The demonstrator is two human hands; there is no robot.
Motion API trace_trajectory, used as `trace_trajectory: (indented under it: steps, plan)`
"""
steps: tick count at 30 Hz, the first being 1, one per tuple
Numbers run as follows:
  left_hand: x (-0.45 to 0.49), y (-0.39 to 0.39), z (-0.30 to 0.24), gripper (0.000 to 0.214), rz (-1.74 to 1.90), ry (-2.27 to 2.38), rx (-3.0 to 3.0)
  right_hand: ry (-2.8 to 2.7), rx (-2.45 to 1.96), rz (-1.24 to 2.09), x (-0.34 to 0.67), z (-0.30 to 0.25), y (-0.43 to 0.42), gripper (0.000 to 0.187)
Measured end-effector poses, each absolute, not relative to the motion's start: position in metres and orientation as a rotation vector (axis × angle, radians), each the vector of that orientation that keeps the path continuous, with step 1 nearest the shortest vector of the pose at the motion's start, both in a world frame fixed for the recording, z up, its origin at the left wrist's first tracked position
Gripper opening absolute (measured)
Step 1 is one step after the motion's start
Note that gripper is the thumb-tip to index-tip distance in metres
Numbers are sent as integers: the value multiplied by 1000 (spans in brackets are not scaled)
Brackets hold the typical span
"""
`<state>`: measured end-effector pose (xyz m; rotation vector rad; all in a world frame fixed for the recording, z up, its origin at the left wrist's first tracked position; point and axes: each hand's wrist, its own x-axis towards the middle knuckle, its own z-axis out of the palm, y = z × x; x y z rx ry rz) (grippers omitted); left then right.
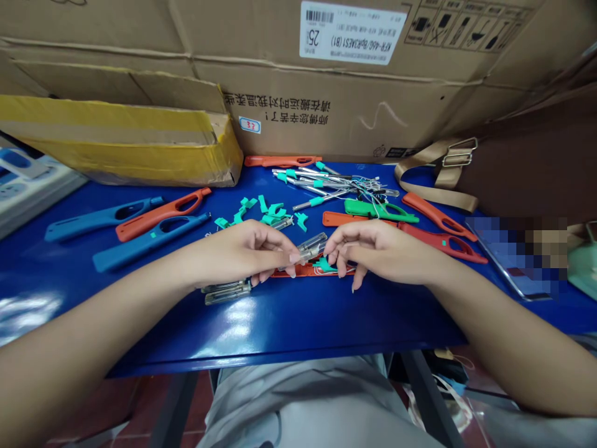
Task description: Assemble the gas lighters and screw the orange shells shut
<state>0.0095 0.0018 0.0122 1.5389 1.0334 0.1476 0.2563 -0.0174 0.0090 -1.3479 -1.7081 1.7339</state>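
Hanging over the middle of the worktop point(280, 339), a clear plastic tube point(311, 246) is pinched between the thumb and fingers of the left hand point(254, 252). The fingers of the right hand point(366, 249) are curled at the tube's right end; whether it is gripped by them cannot be told. Below, an orange half-case point(303, 270) is partly covered by the fingers, with a green clip point(324, 266) and thin wires seen in it. More clear tubes point(228, 294) are laid under the left wrist, toward the front edge. Beyond that hand, loose clips point(275, 212) are scattered. Metal rods point(303, 205) are heaped toward the far edge, and blue cases point(124, 252) are set toward the left edge.
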Motion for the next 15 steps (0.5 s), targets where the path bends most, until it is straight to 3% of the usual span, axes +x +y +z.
trace_trajectory:
  steps: [7,15]
  plan:
    - [12,3,6,33,168,1000,1504,-1774,-1340,1733,260,2,-18,7]
    - [11,3,4,31,189,976,1479,-1797,-1333,1670,260,2,-17,17]
